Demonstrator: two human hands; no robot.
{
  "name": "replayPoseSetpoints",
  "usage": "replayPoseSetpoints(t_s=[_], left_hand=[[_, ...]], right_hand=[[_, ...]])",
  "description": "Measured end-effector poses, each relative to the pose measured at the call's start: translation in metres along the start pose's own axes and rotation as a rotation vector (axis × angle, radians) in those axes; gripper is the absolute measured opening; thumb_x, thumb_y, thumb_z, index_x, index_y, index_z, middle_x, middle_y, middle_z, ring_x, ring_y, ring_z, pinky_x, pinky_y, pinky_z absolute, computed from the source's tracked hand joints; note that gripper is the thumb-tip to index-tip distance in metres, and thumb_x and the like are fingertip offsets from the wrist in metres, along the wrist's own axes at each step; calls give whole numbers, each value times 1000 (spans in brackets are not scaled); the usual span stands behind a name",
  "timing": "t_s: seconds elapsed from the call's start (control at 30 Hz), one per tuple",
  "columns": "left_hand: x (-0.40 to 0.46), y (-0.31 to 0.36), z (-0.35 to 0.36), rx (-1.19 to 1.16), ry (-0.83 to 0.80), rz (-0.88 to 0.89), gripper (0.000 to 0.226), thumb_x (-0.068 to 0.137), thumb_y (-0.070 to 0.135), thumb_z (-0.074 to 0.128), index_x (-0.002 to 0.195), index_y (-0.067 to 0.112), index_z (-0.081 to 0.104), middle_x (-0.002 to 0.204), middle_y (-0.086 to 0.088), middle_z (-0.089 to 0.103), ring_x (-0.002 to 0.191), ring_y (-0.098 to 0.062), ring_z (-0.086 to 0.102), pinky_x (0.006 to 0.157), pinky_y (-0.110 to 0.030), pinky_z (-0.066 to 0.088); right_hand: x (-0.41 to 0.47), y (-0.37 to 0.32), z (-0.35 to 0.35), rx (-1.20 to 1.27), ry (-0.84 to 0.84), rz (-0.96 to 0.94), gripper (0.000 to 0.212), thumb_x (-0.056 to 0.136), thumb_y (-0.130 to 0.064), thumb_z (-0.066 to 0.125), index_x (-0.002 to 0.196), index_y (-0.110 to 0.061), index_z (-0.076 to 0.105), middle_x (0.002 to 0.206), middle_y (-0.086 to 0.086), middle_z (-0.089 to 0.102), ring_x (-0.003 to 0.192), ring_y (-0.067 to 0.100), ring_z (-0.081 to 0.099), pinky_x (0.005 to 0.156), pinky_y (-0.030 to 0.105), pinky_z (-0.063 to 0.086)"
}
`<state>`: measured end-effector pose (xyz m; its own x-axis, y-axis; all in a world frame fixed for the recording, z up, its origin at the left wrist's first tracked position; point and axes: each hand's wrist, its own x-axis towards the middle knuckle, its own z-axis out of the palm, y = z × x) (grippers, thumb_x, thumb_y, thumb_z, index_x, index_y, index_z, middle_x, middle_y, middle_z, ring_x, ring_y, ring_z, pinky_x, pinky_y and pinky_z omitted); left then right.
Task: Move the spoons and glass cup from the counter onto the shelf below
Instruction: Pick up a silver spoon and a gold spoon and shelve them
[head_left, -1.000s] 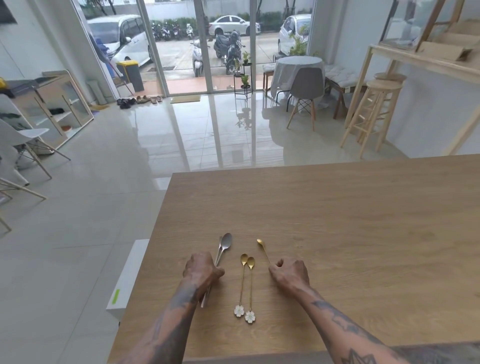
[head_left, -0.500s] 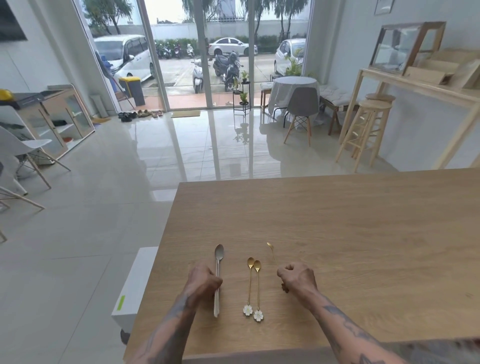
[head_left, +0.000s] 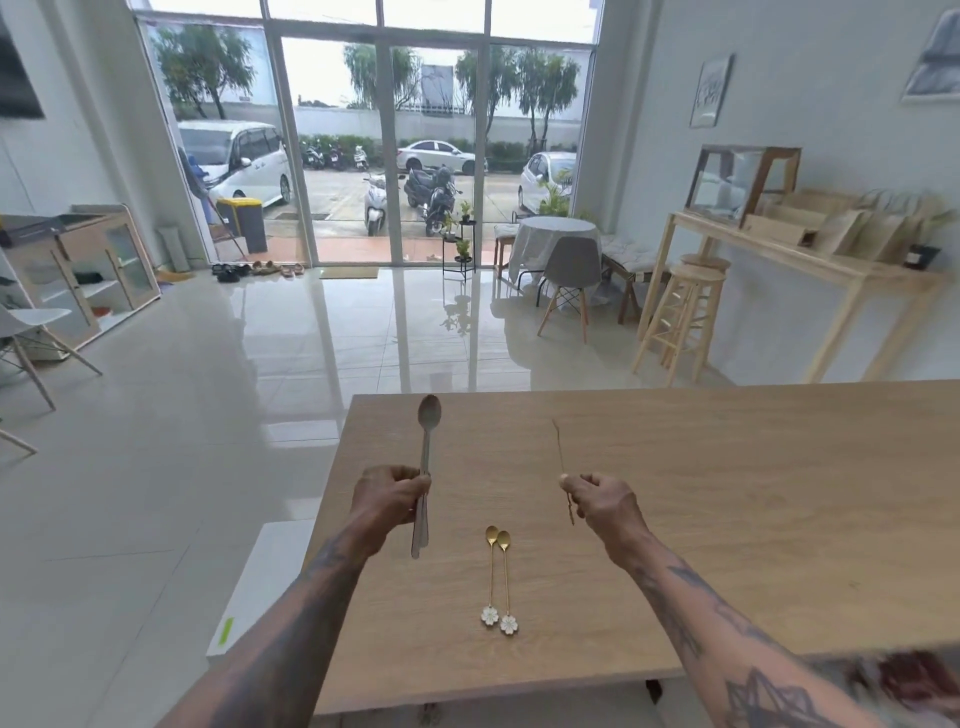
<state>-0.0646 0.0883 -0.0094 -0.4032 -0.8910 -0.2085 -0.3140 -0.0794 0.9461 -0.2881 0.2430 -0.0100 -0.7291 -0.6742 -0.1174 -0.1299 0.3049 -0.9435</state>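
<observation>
My left hand (head_left: 388, 499) grips a long silver spoon (head_left: 427, 447) by its handle, bowl pointing up and away, lifted above the wooden counter (head_left: 727, 499). My right hand (head_left: 605, 501) pinches a thin gold spoon (head_left: 561, 457), seen nearly edge-on and blurred, also raised off the counter. Between my forearms two gold spoons with white flower ends (head_left: 498, 582) lie side by side on the wood, bowls away from me. No glass cup and no shelf are visible.
The counter's left edge runs beside a white box-like unit (head_left: 260, 582) on the tiled floor. Beyond the counter are a round table with a grey chair (head_left: 569, 270), wooden stools (head_left: 685, 306) and a side table on the right.
Both hands have lifted off the counter, the left carrying the silver spoon, the right the thin gold spoon. The view has tilted upward. The two flower-ended spoons have stayed put.
</observation>
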Motion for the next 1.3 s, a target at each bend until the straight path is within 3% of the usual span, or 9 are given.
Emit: replayPoseSetpoints(t_s=[0.13,0.3,0.67,1.0,1.13,1.3], left_hand=[[-19,50,-4,3,33,133,19,92,13,67,103,-2,72,89,-13,67,83,-26,66,85,-46,60],[-58,98,-2,17,60,279,16,90,15,70,97,2,75,79,-5,69,73,-22,65,84,-45,61],[-202,140,44,-5,107,459,23,91,18,70,105,0,74,90,-10,71,80,-25,66,85,-44,60],[-313,16,74,-20,128,250,26,92,13,67,110,-5,72,87,-13,68,77,-25,63,77,-37,57],[-337,-69,69,73,126,95,23,92,22,68,106,6,76,86,-5,71,79,-18,63,78,-34,54],[-353,-157,65,103,149,-80,15,91,15,69,97,4,76,75,-2,66,72,-16,58,73,-33,49]], right_hand=[[-11,-40,-29,130,32,-51,25,87,-19,68,64,-17,58,59,-3,50,49,11,42,42,17,33],[-40,-83,-70,216,26,-141,30,89,-17,66,62,-17,55,57,-2,46,48,11,38,39,14,31],[-154,-115,-170,286,-33,-307,26,90,-18,66,66,-17,57,59,-2,49,50,10,40,44,19,33],[-245,-11,-163,272,-170,-121,28,92,-13,63,64,-14,56,59,1,44,36,5,35,46,24,24],[-270,53,-129,245,-266,15,29,92,-12,62,64,-14,55,59,0,44,42,7,36,41,18,28],[-282,129,-84,131,-323,152,19,88,-17,67,71,-13,60,60,-1,50,46,7,38,41,18,30]])
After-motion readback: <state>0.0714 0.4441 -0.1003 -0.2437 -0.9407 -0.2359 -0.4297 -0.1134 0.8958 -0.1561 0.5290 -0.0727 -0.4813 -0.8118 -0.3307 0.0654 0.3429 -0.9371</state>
